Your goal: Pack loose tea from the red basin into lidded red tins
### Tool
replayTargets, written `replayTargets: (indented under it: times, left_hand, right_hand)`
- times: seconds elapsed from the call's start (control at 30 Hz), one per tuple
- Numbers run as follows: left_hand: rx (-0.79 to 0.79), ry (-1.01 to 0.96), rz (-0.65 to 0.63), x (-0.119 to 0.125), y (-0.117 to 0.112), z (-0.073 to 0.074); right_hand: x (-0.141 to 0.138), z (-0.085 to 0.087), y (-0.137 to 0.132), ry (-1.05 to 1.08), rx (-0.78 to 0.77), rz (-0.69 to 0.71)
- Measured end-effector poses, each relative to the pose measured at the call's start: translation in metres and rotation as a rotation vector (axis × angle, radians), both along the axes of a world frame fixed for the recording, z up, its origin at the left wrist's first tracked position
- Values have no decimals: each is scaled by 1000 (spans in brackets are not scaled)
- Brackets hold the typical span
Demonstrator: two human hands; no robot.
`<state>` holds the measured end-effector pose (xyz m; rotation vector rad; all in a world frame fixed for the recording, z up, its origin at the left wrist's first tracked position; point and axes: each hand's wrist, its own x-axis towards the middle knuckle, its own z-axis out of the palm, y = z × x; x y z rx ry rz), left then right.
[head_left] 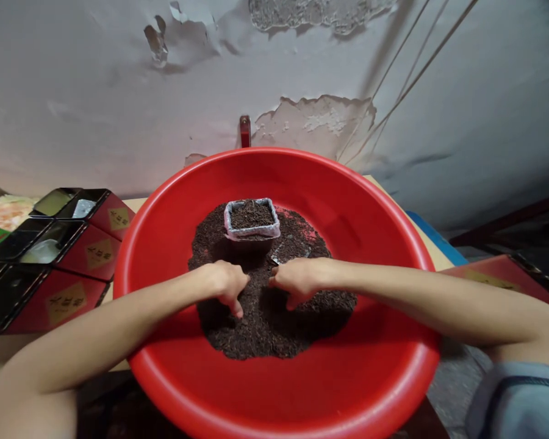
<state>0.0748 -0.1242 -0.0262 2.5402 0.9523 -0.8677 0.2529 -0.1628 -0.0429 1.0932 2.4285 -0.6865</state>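
Dark loose tea leaves (274,335) lie heaped in a large red plastic basin (375,235). My left hand (226,283) is low over the leaves left of the middle, its thumb held apart from the bent fingers. Opposite it, my right hand (299,280) hangs at the leaves with thumb and fingers likewise apart. Neither hand visibly holds anything, though some fingertips are hidden. Beyond them a small box (252,231) with a plastic lining stands upright on the heap, filled with leaves. A shiny, partly clear thing (277,256) lies in the leaves by my right hand; its kind is unclear.
Several red and black boxes (86,247), some with plastic liners inside, are stacked left of the basin. Another red box (498,274) is at the right, behind my forearm. A peeling wall (119,103) rises behind, with cords (407,88) hanging at the right.
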Motion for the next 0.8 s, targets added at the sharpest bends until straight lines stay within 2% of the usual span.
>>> replayTargets:
  times: [0.07,0.13,0.17,0.23,0.3,0.4,0.5,0.63,0.73,0.8]
  left_hand:
    - [90,-21,-75,0,3,5]
    - [288,-172,-72,-2,16,15]
    - [395,-260,-51,-5,26,18]
    - [535,-379,-54,-11,47,18]
    - [528,-420,-122,-19,67,9]
    - [467,-387,-161,-30,86,-1]
    - [478,-421,-152,-34,87,-1]
    - [429,-420,-197,-30,77,3]
    - [548,-424,-193,-24,64,11]
    - [558,-438,-205,-19,49,15]
  right_hand:
    - [2,0,7,-14,93,-80]
    - [9,4,22,122,312,-190]
    - [14,6,32,218,427,-206]
    - [25,6,52,382,590,-146]
    - [35,-1,66,424,612,-59]
    - [45,-11,75,351,554,2]
    - [48,-13,75,329,604,-22]
    - [47,-5,70,281,593,-8]
    - [40,5,57,259,673,2]
    - [33,10,43,273,701,14]
